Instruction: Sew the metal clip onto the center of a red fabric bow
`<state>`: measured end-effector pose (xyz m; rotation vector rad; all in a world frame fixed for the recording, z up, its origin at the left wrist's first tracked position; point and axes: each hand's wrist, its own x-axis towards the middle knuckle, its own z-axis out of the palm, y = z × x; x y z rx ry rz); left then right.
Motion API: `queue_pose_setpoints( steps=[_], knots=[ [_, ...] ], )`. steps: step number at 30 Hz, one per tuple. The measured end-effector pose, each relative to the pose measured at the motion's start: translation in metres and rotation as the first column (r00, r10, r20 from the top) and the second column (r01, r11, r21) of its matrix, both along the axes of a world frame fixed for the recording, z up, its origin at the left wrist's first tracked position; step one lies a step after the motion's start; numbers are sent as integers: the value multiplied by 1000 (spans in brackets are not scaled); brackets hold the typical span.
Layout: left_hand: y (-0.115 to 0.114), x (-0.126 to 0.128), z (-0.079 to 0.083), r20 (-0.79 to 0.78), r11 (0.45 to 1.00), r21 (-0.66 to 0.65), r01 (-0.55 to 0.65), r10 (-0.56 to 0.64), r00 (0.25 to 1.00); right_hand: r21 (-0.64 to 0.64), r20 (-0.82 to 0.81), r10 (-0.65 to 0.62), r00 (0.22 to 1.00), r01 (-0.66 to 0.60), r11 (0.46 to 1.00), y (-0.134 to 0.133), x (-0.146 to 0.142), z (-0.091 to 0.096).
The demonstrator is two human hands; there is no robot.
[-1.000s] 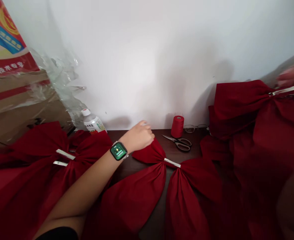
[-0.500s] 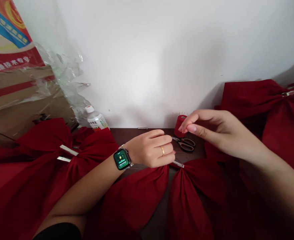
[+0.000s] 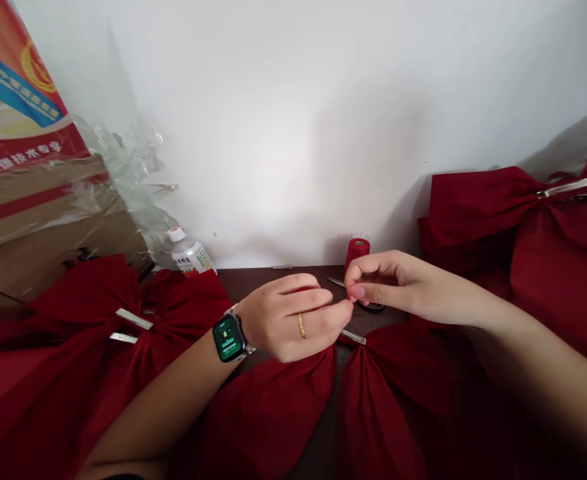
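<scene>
My left hand (image 3: 293, 317), with a gold ring and a watch on the wrist, is closed over the gathered middle of a red fabric bow (image 3: 278, 413). A silver hair clip (image 3: 354, 336) sticks out of the bow beside my fingers. My right hand (image 3: 386, 287) pinches thumb and forefinger together right by the left fingertips; what lies in the pinch is too small to make out. Behind it, a red thread spool (image 3: 358, 250) stands upright with several pins or needles in its top. Scissors (image 3: 336, 281) lie there, partly hidden by the right hand.
More red bows with clips lie at the left (image 3: 173, 303) and are piled at the right (image 3: 483, 207). A white-capped bottle (image 3: 189, 252) stands before a plastic-wrapped cardboard box (image 3: 38, 220). Another small clip (image 3: 282, 267) lies by the white wall (image 3: 253, 133).
My right hand has come down and left, from above the scissors to the left fingertips. The left hand keeps its hold on the bow. The view has shifted slightly.
</scene>
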<state>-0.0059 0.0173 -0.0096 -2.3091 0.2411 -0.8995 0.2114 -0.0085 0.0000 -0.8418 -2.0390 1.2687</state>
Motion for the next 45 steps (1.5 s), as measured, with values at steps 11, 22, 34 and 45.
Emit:
queue_pose_setpoints(
  steps=[11, 22, 34, 45],
  knots=[
    [1, -3, 10, 10, 956, -274, -106, 113, 994, -308, -295, -54, 954, -41, 950, 8, -20, -22],
    [-3, -7, 15, -30, 894, -444, -61, 54, 998, -358, -300, -120, 946, 4, 934, 8, -22, -24],
    [-9, 12, 1, 265, -296, -892, 343, 273, 925, 714, -144, -467, 872, 418, 561, -21, -26, -22],
    [-13, 15, 1, 302, -560, -719, 412, 282, 911, 944, -189, -509, 840, 298, 141, -27, -22, -22]
  ],
)
